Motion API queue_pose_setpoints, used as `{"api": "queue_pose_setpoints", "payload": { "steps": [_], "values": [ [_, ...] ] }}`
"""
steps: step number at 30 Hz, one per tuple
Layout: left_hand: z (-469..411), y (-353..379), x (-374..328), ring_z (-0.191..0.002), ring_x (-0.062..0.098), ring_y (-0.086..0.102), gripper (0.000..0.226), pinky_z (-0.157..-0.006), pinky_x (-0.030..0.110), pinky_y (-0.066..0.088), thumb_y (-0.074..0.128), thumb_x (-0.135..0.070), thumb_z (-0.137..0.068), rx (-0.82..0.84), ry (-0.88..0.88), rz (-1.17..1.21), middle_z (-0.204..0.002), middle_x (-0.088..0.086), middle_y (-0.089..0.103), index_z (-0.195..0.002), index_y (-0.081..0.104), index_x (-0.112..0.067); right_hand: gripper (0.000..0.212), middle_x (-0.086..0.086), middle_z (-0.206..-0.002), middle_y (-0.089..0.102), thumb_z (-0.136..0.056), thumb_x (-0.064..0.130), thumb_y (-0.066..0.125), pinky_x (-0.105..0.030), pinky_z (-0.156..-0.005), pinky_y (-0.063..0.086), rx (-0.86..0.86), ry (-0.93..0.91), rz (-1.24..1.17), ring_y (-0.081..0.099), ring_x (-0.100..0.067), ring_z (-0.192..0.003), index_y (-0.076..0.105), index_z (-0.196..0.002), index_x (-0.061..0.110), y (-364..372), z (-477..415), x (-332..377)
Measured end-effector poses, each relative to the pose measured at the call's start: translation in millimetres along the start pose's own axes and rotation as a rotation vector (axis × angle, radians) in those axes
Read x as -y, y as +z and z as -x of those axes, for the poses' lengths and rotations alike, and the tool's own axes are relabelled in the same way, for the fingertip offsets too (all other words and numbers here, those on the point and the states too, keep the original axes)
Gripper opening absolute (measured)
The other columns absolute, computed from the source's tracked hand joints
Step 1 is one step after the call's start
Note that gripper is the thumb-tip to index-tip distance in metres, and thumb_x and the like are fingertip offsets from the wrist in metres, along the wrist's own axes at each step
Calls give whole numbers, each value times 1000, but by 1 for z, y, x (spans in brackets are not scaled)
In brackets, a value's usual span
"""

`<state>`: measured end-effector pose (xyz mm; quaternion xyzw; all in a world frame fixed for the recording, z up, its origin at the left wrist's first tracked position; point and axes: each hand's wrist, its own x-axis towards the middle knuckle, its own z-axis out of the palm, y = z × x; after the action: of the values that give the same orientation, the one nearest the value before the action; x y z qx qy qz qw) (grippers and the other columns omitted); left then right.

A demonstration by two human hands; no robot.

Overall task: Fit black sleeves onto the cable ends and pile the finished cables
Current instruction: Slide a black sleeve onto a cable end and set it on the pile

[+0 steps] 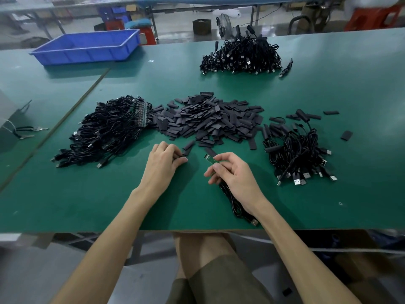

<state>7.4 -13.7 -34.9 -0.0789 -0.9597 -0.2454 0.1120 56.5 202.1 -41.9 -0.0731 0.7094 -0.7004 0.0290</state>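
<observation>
My right hand (230, 172) pinches a cable by its small green circuit-board end (209, 159), which points up and to the left; the black cable (235, 205) trails back under my wrist to a USB plug near the table's front edge. My left hand (165, 160) rests on the table with its fingertips closed on a black sleeve (180, 157) at the near edge of the big heap of black sleeves (206, 119). A pile of unsleeved cables (105, 132) lies to the left. Sleeved cables (295, 150) are piled on the right.
Another heap of cables (241, 55) lies at the far side of the green table (109, 205). A blue plastic tray (87, 47) stands at the back left. Pliers (26, 130) lie at the left edge. A few loose sleeves (346, 135) are scattered right.
</observation>
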Motion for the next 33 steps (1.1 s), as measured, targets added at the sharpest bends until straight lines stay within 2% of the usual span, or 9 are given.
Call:
{"api": "queue_pose_setpoints", "payload": {
  "steps": [7,10,13,17,19,22,25,29,33],
  "values": [
    [-4,2,0,-111,25,40,10,-96,36,35,72,-23,-93,44,-156,77,-104,1,47,-99,67,-16,8,-9,-92,79,-104,2,57,-27,-69,54,1,-32,3,71,-21,-74,59,-108,9,0,1,-2],
    [-3,4,-1,-107,24,41,11,-90,34,31,68,-22,-96,34,-76,1,-103,-1,47,-99,64,-13,9,-8,-91,79,-102,4,61,-26,-71,54,-6,-44,-1,72,-21,-77,63,-107,11,1,1,-2],
    [3,3,-2,-99,19,46,8,-80,24,29,65,-20,-98,25,21,54,-96,-7,52,-99,59,-14,10,-8,-87,78,-102,6,62,-26,-71,54,-13,-45,4,72,-22,-75,64,-106,14,1,0,-3],
    [8,2,-9,-95,11,57,6,-82,21,40,61,-17,-101,62,60,226,-99,-5,63,-106,58,-17,7,-9,-85,77,-102,8,62,-27,-71,54,-29,-34,21,72,-22,-72,64,-107,12,1,-1,-4],
    [11,2,-14,-95,4,61,15,-84,14,45,65,-11,-97,41,90,334,-102,-7,67,-110,65,-19,6,-9,-84,77,-103,8,61,-26,-71,54,-42,-27,17,72,-22,-72,64,-108,10,2,-1,-4],
    [15,4,-23,-85,5,64,22,-74,16,51,70,-5,-92,4,98,496,-97,-14,70,-106,73,-22,6,-9,-83,77,-102,7,62,-29,-71,56,-50,-16,10,71,-21,-71,64,-107,9,2,-1,-5],
    [18,5,-27,-84,6,67,28,-75,18,52,76,-3,-85,-55,120,567,-98,-19,70,-104,77,-23,4,-10,-81,77,-100,7,64,-30,-69,57,-54,-14,-2,70,-21,-67,65,-104,8,2,-1,-5],
    [20,6,-27,-76,5,65,32,-72,15,50,75,6,-83,-103,161,610,-94,-12,72,-104,80,-18,5,-10,-81,77,-100,9,66,-27,-68,57,-77,-16,-69,69,-20,-66,66,-104,7,-2,0,-5],
    [24,6,-27,-78,0,64,35,-74,12,49,69,14,-85,-107,206,609,-98,-1,72,-108,78,-11,4,-10,-81,77,-99,9,66,-27,-68,56,-87,-19,-77,69,-18,-66,66,-103,7,-2,0,-6]
  ]
}}
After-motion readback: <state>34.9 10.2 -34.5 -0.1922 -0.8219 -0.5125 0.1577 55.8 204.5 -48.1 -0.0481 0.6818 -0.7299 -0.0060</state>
